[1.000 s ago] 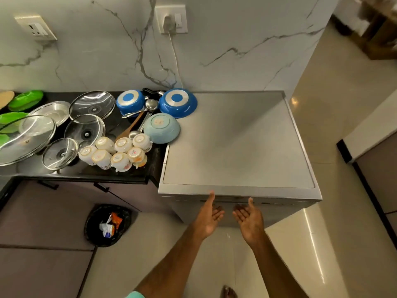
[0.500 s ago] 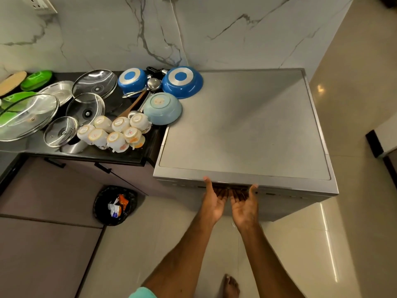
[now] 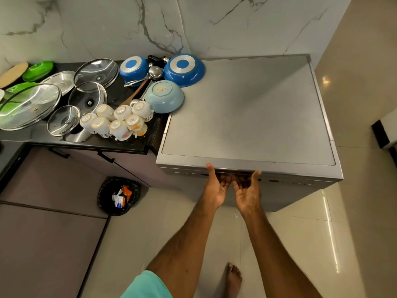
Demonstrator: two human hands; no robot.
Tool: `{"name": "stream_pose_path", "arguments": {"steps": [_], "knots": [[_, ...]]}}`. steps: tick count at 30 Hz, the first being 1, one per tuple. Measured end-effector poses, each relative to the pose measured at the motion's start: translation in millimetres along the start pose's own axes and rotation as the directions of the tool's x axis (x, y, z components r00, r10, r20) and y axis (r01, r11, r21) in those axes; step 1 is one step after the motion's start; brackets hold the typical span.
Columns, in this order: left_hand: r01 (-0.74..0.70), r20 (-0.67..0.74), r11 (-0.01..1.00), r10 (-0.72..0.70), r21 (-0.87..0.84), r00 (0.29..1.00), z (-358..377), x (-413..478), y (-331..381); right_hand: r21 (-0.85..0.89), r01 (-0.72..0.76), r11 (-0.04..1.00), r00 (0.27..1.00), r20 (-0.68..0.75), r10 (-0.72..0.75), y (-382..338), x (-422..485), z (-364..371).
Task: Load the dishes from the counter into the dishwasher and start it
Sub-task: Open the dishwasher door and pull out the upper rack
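So the left hand and right hand tuck palm-up under the dishwasher front lip, grip hidden, can't tell. If they slip there, the door probably slams down.

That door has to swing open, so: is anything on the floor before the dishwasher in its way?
Nothing visible lies directly before the dishwasher. The trash bin sits off left, before the cabinets; only the person's own foot stands in front, farther back.

Black counter, upturned cups, glass lids, blue pans
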State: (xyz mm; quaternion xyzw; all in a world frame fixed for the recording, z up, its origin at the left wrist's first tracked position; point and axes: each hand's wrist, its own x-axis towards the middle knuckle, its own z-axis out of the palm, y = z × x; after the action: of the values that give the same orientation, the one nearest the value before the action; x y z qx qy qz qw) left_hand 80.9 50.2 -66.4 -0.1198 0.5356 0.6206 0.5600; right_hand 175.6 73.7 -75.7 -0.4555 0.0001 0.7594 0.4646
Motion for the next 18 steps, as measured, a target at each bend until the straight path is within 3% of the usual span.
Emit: {"name": "stream_pose_path", "arguments": {"steps": [8,14,18], "knots": [[-0.006,0.032,0.999,0.004,0.052,0.999,-7.7,8.7,-2.7,-0.129,0.078,0.989,0.997,0.008,-0.078,9.2,10.3,-7.2],[0.012,0.039,0.997,-0.015,0.078,0.999,-8.2,7.7,-4.0,-0.101,0.09,0.991,0.995,-0.035,-0.094,9.2,8.0,-4.6],[0.064,0.012,0.987,-0.067,0.145,0.998,-13.3,4.8,-2.7,-0.112,0.101,0.989,0.982,-0.148,-0.117,16.9,-2.1,-8.3]]}}
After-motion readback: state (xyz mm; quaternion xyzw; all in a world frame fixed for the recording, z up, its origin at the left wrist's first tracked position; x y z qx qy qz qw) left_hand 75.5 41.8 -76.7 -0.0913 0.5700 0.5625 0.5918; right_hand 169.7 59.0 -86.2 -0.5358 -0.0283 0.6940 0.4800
